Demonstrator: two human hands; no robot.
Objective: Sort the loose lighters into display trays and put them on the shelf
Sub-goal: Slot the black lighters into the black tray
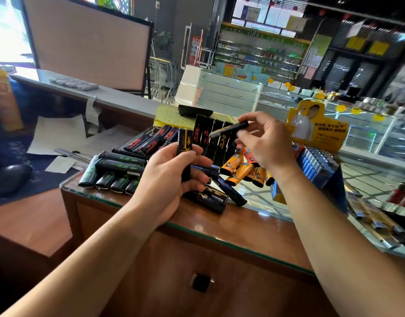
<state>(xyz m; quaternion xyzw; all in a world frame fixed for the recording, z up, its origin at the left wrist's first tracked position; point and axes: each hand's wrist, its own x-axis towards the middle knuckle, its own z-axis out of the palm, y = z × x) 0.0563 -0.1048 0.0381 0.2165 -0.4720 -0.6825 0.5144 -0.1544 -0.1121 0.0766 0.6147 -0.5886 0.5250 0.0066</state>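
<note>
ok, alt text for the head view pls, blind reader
A person's left hand grips an upright black lighter with gold print while the right hand pinches another black lighter above a pile of loose lighters on a glass-topped counter.

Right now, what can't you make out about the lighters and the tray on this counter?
Head view only:
- How many lighters the left hand holds: its fingers cover the lower part of the black and gold lighter.
- The print on the lighter in the right hand: motion blur.
- The blue display tray: the right forearm hides its front.
- The orange lighters: partly behind the right hand, count unclear.
- Background shelves: too blurred.
</note>
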